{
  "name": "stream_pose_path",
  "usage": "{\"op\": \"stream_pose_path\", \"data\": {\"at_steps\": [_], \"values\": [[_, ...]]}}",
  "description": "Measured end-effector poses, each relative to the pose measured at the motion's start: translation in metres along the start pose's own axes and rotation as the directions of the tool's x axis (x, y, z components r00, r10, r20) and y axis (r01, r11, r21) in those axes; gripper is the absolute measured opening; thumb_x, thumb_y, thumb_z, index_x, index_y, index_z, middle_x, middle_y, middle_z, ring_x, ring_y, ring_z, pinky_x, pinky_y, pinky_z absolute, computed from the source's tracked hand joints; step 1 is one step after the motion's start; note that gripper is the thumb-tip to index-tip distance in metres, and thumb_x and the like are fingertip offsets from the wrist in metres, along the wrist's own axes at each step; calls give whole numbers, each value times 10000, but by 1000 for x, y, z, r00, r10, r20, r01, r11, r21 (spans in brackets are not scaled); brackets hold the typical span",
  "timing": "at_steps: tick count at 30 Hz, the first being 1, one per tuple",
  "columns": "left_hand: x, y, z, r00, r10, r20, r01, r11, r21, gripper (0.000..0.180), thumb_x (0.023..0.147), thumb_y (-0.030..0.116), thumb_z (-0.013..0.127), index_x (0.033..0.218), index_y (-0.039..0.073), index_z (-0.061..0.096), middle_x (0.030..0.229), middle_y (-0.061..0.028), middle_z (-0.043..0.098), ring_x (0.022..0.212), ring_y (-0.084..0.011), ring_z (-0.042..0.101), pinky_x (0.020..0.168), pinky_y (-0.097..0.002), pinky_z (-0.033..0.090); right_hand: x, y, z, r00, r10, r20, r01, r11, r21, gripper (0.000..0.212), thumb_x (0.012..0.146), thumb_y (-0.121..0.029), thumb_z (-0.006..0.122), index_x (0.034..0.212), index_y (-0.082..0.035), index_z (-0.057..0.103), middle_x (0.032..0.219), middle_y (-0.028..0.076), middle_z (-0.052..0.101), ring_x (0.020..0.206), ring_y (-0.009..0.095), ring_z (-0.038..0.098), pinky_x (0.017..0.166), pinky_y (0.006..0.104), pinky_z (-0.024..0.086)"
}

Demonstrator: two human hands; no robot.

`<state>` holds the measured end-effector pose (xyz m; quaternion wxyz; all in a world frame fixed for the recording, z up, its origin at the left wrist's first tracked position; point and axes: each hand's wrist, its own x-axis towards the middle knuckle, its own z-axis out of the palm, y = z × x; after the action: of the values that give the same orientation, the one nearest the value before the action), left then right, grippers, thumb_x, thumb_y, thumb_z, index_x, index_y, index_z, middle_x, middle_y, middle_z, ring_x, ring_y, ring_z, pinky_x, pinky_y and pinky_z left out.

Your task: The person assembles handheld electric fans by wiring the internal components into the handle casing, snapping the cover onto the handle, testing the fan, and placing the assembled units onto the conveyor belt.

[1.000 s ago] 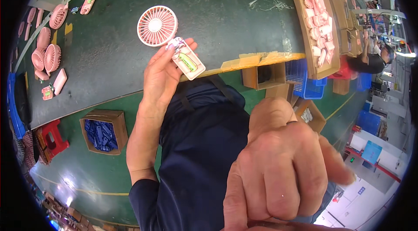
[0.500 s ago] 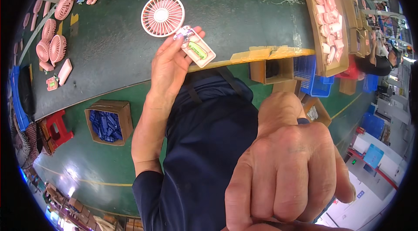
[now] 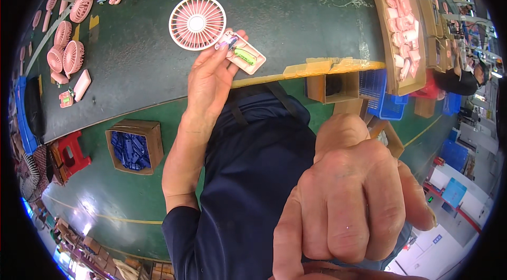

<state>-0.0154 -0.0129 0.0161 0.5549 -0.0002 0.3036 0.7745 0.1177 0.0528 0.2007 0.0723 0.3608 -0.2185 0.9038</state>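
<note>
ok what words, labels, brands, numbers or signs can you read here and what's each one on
Nothing is legible enough to quote.
Green cell, in the pink handle held by the left hand: dark marks, too small to read.
Blue mark, lower right: too small to read.

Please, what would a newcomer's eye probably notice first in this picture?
Probably the right hand, which looks huge at lower right, close to the camera with curled fingers. Then the round pink fan head above the green bench top, beside an uncovered pink handle in the left hand, with a green part showing inside. At upper right, a cardboard box full of pink pieces also stands out.
</note>
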Motion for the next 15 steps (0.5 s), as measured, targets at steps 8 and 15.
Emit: {"op": "stream_pose_path", "data": {"at_steps": [8, 15], "values": [[0, -1, -4, 1000, 5, 19, -4, 1000, -16, 337, 1043, 88, 549, 1352, -45, 570, 1405, -249, 579, 1358, -343, 537, 1146, -509, 449, 9, -1, -5, 999, -18, 45, 13, 994, 110, 459, 988, -387, 683, 747, 3, 693, 709, 130, 617, 530, 266, 578, 774, 540, 537], [1, -1, -1, 1000, 6, 5, -6, 1000, 2, 338, 1046, 86, 540, 1356, -47, 565, 1407, -256, 575, 1363, -344, 531, 1150, -515, 446, 4, -8, -3, 996, -43, 73, 51, 993, -109, 445, 977, -373, 691, 723, -8, 690, 699, 127, 616, 548, 273, 596, 807, 518, 520]]}}
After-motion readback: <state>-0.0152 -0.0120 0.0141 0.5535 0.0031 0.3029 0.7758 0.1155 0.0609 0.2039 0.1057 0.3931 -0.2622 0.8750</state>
